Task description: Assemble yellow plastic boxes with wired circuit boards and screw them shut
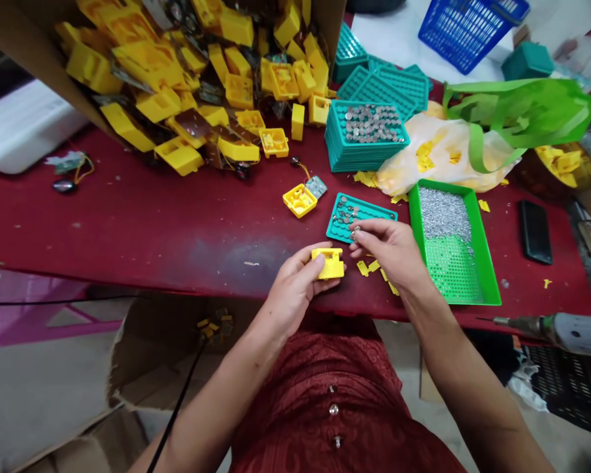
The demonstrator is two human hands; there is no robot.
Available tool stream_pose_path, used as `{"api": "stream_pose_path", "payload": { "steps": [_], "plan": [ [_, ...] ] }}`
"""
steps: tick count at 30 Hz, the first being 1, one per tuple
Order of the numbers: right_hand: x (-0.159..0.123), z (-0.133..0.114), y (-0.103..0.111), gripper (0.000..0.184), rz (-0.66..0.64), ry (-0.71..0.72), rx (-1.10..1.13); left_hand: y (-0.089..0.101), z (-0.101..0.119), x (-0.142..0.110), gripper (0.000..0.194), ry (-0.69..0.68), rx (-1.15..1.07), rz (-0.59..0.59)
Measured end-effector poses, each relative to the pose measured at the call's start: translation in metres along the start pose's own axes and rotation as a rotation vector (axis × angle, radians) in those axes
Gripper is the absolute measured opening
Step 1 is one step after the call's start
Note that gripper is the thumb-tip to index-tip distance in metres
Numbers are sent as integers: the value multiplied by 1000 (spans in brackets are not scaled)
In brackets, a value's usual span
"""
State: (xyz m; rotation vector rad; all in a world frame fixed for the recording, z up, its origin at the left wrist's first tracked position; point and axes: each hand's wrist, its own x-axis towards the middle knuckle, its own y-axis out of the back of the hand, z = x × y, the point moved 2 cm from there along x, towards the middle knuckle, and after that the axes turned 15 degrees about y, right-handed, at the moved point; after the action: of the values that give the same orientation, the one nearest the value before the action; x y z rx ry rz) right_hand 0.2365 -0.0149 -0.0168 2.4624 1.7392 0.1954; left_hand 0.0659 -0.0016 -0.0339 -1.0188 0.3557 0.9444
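Observation:
My left hand grips a small yellow plastic housing just above the near edge of the red table. My right hand is pinched on a small silver button cell at the near edge of a teal tray that holds a few more cells. A second yellow housing with a small circuit board on a wire lies just left of that tray.
A tipped cardboard box spills many yellow housings at the back. A stack of teal trays holds cells. A green tray of tiny screws, a green bag, a blue basket, a phone and a power screwdriver are at the right.

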Motion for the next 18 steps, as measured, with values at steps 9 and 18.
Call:
{"api": "stream_pose_path", "payload": {
  "steps": [9, 18],
  "plan": [
    [1, 7, -2, 22, -29, -182, 419, -2, 9, 9, 36, -54, 19, 51],
    [-3, -2, -12, 24, -67, -132, 375, -1, 12, 12, 37, -108, 65, 58]
  ]
}}
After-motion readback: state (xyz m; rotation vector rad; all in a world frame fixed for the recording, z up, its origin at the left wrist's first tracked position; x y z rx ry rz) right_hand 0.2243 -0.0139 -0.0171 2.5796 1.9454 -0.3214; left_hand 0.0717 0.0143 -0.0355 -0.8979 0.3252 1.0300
